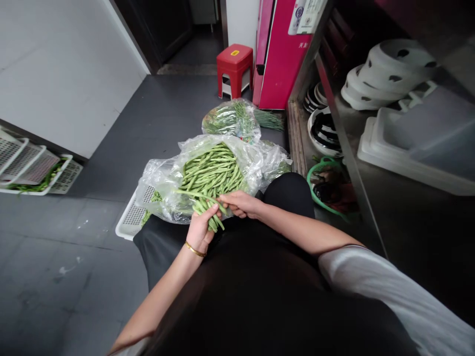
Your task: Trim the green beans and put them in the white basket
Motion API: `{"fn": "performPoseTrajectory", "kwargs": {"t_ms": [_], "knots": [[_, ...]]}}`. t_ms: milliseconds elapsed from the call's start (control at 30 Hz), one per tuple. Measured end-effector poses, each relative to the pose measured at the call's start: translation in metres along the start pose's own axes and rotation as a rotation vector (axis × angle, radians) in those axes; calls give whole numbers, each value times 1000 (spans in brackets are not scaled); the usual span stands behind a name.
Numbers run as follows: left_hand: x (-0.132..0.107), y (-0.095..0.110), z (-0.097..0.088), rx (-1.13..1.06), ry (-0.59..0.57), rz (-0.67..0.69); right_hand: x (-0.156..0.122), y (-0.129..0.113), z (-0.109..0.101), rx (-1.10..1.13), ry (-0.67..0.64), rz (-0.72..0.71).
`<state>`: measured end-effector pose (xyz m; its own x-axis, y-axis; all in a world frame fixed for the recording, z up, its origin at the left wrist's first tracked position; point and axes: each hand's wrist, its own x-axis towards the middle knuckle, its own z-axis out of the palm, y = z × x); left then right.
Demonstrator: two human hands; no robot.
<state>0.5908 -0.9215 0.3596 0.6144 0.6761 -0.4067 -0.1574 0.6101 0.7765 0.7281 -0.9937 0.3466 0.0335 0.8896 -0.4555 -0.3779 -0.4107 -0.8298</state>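
Observation:
My left hand (202,228) is closed round a small bunch of green beans (214,222), whose ends stick out past the thumb. Close beside it, my right hand (242,203) pinches the end of a long green bean lying across the top of that bunch. Just beyond both hands, a clear plastic bag (245,146) lies wide open with a large heap of green beans (211,170) inside. Partly under the bag, on the left, is a white perforated basket (130,217) with some green beans in it.
Behind the bag lies another clear bag (218,121) of greens. A red stool (234,62) stands by a pink cabinet (284,64). White baskets (59,178) sit at far left. A metal shelf (352,193) on the right bears white containers, with a green basket (309,180) below.

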Motion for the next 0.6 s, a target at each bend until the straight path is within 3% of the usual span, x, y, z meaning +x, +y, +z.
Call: {"fn": "performPoseTrajectory", "kwargs": {"t_ms": [233, 367, 500, 600], "knots": [[2, 4, -3, -67, -38, 9, -17, 8, 4, -276, -3, -138], [-1, 5, -2, -37, -24, 20, -21, 10, 9, -176, -146, -166], [2, 4, -3, -60, -33, 71, -19, 11, 10, -205, 3, -164], [1, 4, -2, -95, -48, 142, -13, 9, 12, -28, 88, -179]]}}
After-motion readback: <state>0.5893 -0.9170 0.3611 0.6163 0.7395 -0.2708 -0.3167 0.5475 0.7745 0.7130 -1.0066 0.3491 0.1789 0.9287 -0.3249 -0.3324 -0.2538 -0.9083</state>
